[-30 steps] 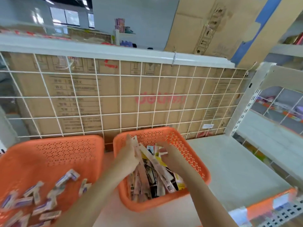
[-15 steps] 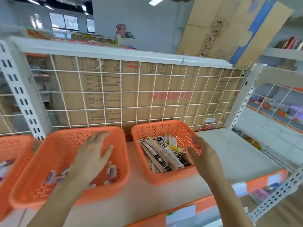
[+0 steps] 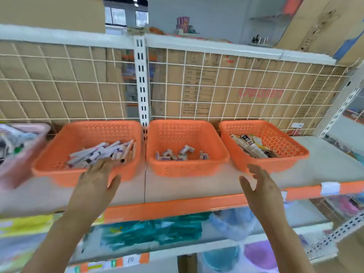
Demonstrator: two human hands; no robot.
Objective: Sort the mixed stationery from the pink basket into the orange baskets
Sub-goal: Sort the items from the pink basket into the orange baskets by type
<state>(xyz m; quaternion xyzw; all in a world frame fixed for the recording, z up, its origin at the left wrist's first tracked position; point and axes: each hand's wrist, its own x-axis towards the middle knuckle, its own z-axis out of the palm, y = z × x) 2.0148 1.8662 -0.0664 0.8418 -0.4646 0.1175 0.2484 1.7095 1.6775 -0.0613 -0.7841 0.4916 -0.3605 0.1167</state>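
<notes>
Both hands pulled back from baskets | left hand [image 3: 97, 179], right hand [image 3: 260, 186] spread, holding nothing | three orange baskets [image 3: 185, 170] part-filled | pink basket [image 3: 23, 154], far left, still holds items

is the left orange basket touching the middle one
Apart. The head view shows a strip of bare shelf between the left orange basket and the middle orange basket.

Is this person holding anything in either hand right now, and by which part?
Nothing is held. The left hand lies open at the front rim of the leftmost orange perforated plastic basket; the right hand is open and empty.
</notes>
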